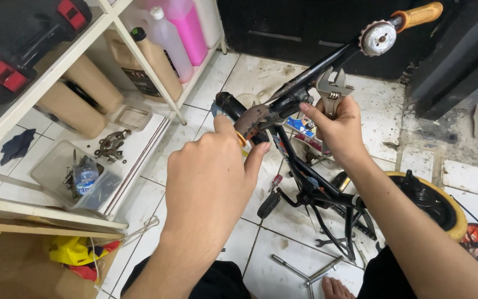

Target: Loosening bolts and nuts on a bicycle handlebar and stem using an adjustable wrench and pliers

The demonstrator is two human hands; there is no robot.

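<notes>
Person is sitting on tiled floor [372,116], working on a small black bike frame [311,188] lying upside-down-ish in front of them. Left hand [206,182] is closing around the frame's stem area, thumb and fingers pinching something orange at the rusty clamp [250,119]; exactly what is being pinched is hidden by the hand. Right hand [336,130] is gripping an adjustable wrench [332,88], jaw end pointing up, touching the black handlebar [311,75]. The handlebar is running up-right to an orange grip [419,15] with a round metal disc [378,37] just beside it. A yellow-rimmed wheel [449,207] is lying at right, near the right forearm. Loose wrenches [319,268] are lying on the tiles by a bare foot [336,289]. At left, a white shelf [56,75] is carrying pink bottles [181,27], a brown jug [153,61], and a clear tray [76,177] of small parts.
</notes>
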